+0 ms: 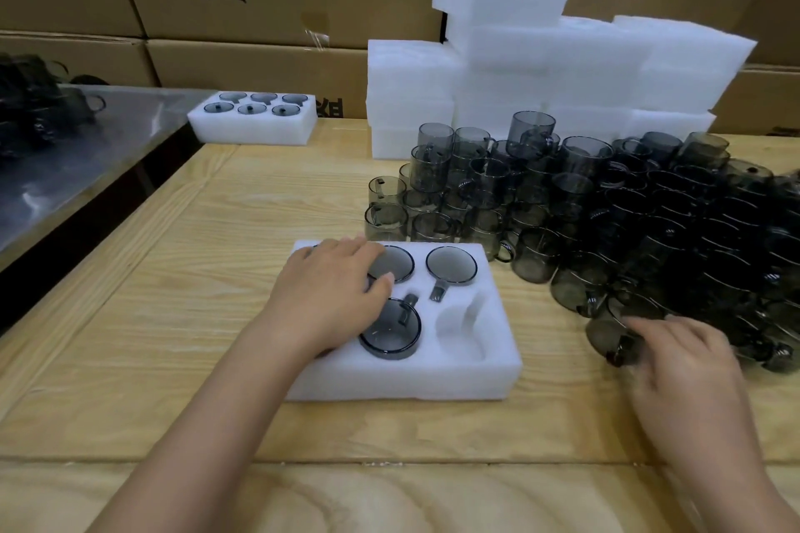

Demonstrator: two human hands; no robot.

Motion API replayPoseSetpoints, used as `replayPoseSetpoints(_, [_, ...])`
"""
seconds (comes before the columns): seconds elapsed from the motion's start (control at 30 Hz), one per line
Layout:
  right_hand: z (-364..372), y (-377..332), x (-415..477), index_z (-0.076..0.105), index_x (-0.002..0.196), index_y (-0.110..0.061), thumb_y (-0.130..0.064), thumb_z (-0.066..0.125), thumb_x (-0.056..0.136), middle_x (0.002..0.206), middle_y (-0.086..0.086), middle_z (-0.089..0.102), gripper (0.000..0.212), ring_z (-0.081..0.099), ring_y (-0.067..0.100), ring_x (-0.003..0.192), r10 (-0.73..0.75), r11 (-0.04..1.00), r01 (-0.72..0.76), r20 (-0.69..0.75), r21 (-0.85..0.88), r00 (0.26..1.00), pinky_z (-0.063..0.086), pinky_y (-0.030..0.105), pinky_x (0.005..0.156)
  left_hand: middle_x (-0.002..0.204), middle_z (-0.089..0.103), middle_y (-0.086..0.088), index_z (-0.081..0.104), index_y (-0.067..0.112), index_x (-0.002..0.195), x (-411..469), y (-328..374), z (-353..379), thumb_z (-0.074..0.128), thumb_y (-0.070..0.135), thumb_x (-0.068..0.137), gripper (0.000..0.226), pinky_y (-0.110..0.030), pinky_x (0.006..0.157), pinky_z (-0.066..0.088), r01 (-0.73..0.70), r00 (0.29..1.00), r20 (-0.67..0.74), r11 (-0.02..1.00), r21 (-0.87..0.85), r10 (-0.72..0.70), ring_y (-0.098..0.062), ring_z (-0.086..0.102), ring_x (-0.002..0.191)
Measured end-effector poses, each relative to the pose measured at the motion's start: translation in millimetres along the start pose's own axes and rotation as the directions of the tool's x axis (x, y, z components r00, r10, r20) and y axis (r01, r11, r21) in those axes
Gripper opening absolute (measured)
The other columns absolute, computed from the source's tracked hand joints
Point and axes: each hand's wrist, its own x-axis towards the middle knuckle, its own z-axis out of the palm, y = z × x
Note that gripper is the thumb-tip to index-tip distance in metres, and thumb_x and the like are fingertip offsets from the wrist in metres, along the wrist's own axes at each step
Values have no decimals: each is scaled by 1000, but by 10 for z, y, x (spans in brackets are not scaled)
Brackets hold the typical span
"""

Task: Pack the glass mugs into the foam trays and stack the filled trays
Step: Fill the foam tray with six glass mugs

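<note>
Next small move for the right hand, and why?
Probably close the right hand on the mug at its fingertips, bound for the empty front-right slot: that is the only visible gap in the foam tray, which the left hand rests on.

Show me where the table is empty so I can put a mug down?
Bare wooden table lies left of the near foam tray, and between that tray and the far filled tray. The strip in front of the near tray is partly free too. The right side is crowded with the mug pile, backed by the foam stack.
</note>
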Motion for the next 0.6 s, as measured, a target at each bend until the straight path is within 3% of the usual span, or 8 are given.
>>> replayPoseSetpoints(0.1, [4, 41, -35, 70, 91, 3, 13, 75, 64, 82, 14, 68, 29, 53, 39, 90, -70, 997, 71, -29, 21, 997, 45, 46, 81, 120, 58, -4, 47, 21, 125, 138, 11, -87, 37, 53, 94, 46, -37, 84, 39, 54, 997, -46, 996, -75, -58, -25, 49, 112])
replayPoseSetpoints(0.23, [-3, -111, -104, 73, 79, -10, -4, 84, 61, 78, 2, 62, 21, 50, 28, 78, -157, 975, 167, -72, 150, 985, 46, 43, 69, 113, 55, -5, 54, 18, 121, 307, 69, -6, 37, 58, 92, 52, -37, 86, 39, 44, 991, -126, 998, 33, -39, -24, 43, 112])
replayPoseSetpoints(0.33, [61, -294, -124, 71, 72, -13, -10, 84, 65, 90, 4, 60, 15, 48, 27, 86, -174, 956, 194, -103, 222, 979, 39, 38, 77, 108, 52, -5, 58, 17, 117, 353, 71, 97, 40, 52, 92, 46, -34, 82, 35, 49, 980, -195, 994, 96, -30, -24, 40, 107])
replayPoseSetpoints(0.47, [147, -420, -92, 56, 65, -15, -8, 79, 68, 117, 6, 58, 25, 48, 25, 110, -121, 942, 101, 44, 321, 992, 30, 25, 88, 108, 53, -4, 59, 17, 116, 345, 30, 117, 42, 45, 94, 39, -33, 80, 33, 53, 971, -235, 997, 61, -38, -24, 41, 107])
replayPoseSetpoints(0.53, [152, -426, -47, 52, 64, -15, -9, 76, 72, 119, 3, 58, 26, 51, 24, 110, -72, 930, 27, 108, 367, 992, 26, 18, 82, 111, 58, -3, 59, 18, 116, 320, 56, 82, 44, 40, 95, 35, -34, 85, 32, 8, 965, -263, 999, 49, 5, -24, 46, 108])
replayPoseSetpoints(0.6, [120, -451, 9, 54, 62, -16, -15, 76, 74, 111, -1, 58, 25, 50, 23, 106, -6, 917, -36, 105, 397, 994, 24, 17, 79, 111, 62, 1, 61, 18, 115, 268, 126, 13, 51, 32, 94, 27, -35, 92, 34, -130, 939, -331, 987, -95, 91, -23, 52, 108])
